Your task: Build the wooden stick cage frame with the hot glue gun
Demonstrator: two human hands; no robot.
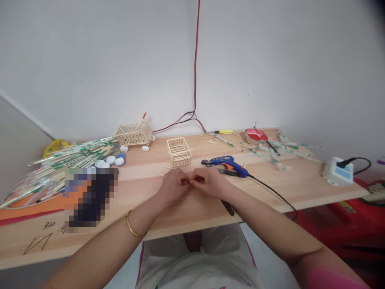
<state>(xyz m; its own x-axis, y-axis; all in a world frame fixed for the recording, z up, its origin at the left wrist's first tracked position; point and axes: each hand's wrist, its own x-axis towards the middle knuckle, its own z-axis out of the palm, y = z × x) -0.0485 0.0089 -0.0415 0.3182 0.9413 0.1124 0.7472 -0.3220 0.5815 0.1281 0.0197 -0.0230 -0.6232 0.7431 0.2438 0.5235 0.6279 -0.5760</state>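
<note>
My left hand [173,185] and my right hand [207,181] meet above the near middle of the wooden table [135,216]. Both have their fingers curled in a pinch, tips nearly touching; whatever they hold is too small or hidden to name. Just beyond them stands a small open box frame [179,152] built of thin wooden sticks. A few loose sticks [156,171] lie beside my left hand. To the right of my right hand rests a blue glue gun [230,162]. A tool with black handles [227,207] lies partly hidden under my right wrist.
A larger stick-built cart [134,134] with white caps stands at the back left. Wrapped chopsticks [81,154] and bottle caps [104,164] crowd the left side. At the back right sit a red-lined bowl [255,135] and torn wrappers [270,158]. A white power box [338,171] stands at the right edge.
</note>
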